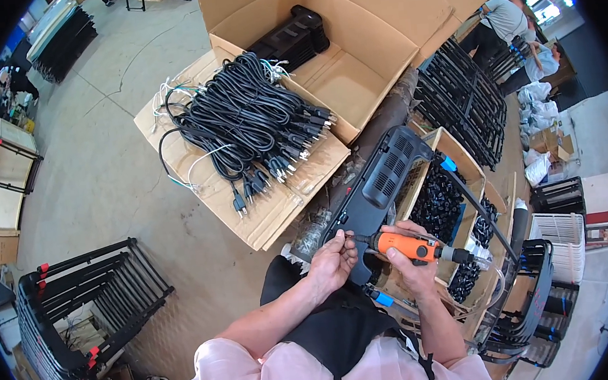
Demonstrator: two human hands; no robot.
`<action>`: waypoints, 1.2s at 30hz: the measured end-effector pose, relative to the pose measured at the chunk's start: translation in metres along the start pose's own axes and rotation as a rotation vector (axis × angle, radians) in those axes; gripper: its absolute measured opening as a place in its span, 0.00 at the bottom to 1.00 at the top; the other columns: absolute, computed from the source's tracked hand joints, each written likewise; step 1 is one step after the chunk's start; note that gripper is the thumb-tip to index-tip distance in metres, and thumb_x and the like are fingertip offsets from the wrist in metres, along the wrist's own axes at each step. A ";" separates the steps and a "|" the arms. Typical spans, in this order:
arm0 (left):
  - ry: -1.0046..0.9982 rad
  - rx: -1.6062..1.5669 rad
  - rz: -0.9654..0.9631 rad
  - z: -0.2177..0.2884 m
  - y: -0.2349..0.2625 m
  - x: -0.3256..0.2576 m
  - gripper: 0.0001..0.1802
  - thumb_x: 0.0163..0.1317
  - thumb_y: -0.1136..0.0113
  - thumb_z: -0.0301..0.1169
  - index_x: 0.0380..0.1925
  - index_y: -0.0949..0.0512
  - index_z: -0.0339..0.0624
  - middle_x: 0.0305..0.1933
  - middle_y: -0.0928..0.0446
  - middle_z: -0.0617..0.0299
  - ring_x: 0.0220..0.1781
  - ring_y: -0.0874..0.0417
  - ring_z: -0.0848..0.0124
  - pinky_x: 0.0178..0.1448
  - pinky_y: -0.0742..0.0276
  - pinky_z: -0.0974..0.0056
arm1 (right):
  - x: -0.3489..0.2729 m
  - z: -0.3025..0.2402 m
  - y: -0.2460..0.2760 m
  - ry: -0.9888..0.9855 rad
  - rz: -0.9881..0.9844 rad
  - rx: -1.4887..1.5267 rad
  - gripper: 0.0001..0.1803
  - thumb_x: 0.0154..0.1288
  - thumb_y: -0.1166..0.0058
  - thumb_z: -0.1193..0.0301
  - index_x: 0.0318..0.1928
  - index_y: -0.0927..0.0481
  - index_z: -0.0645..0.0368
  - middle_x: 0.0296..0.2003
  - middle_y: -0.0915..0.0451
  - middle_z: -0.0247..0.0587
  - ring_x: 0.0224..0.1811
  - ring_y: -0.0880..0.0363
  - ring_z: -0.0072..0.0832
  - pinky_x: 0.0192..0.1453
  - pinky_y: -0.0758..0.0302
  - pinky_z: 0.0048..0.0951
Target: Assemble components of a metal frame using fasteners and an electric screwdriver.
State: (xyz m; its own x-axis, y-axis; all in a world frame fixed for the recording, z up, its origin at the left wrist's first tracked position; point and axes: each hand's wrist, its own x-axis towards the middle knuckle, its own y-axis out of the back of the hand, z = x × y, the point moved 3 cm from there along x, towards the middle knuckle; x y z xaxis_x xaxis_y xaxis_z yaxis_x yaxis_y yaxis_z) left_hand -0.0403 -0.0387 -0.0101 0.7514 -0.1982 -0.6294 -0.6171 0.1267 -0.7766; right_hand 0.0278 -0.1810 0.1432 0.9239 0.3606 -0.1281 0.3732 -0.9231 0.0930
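Observation:
My right hand [416, 268] is wrapped round an orange power screwdriver [398, 244], whose bit points left toward my other hand. Pinched fingers of my left hand [334, 262] meet right at the bit's tip; whatever lies between them is too small to make out. Both hands are over the near end of a long black plastic housing [353, 222]. Its far end carries a raised, vented cover [393, 166]. A black metal bar with blue end pieces [447, 162] lies beside the housing, on the right.
Black power cords [241, 116] with bare wire ends are heaped on a cardboard flap [264, 225]. Behind them an open carton [342, 80] holds black housings [295, 37]. Wooden bins [425, 180] with small black parts stand right. Black frames [105, 298] stand left; people work far right.

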 end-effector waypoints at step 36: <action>0.077 0.377 -0.056 0.000 0.005 -0.009 0.14 0.84 0.55 0.33 0.48 0.19 0.43 0.37 0.18 0.66 0.33 0.17 0.74 0.38 0.19 0.68 | 0.030 0.004 -0.054 0.042 -0.149 -0.304 0.22 0.65 0.32 0.79 0.58 0.21 0.65 0.61 0.17 0.55 0.58 0.14 0.35 0.66 0.18 0.37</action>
State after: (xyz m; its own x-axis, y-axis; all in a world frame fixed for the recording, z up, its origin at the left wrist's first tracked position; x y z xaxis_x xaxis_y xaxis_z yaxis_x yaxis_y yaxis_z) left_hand -0.0498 -0.0360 -0.0088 0.7530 -0.2858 -0.5927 -0.4355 0.4587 -0.7745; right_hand 0.0346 -0.1208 0.1305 0.8575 0.4997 -0.1224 0.5068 -0.7799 0.3673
